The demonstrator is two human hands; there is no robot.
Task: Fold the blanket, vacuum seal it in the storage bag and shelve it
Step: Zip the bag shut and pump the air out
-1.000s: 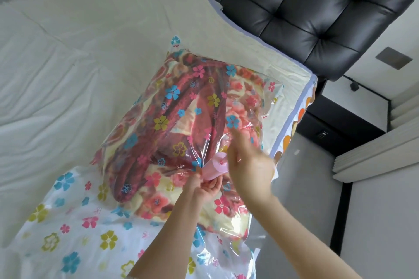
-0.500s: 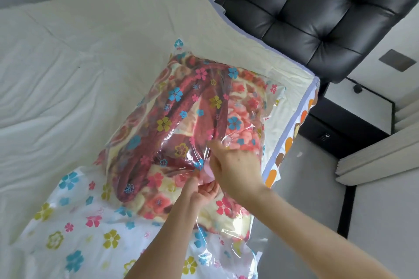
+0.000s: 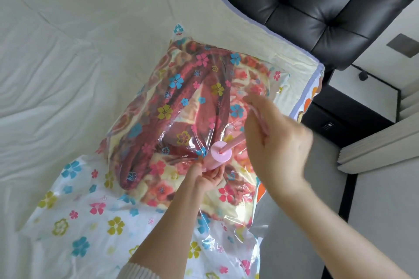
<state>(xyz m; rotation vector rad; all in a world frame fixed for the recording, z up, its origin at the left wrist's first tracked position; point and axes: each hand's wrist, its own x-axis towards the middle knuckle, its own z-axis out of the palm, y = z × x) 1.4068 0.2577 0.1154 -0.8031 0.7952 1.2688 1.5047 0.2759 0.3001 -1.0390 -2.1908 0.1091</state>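
A clear storage bag [image 3: 95, 210] printed with coloured flowers lies on the bed, and the folded red and cream blanket [image 3: 172, 106] fills its far half. A pink hand pump [image 3: 218, 156] stands on the bag over the blanket. My left hand [image 3: 207, 176] grips the pump's body at its base. My right hand [image 3: 274, 140] grips the pump's pink handle, which is drawn out on its rod up and to the right of the body. The near half of the bag lies flat.
The bed [image 3: 68, 63] has a pale sheet that stretches left and far. A black tufted headboard [image 3: 317, 7] runs along the top right. A dark bedside unit [image 3: 344, 115] stands at the right, past the mattress edge, with pale floor below it.
My right hand went down onto the pump body, then rose up and to the right, drawing the handle out on its rod. My left hand stayed at the pump's base.
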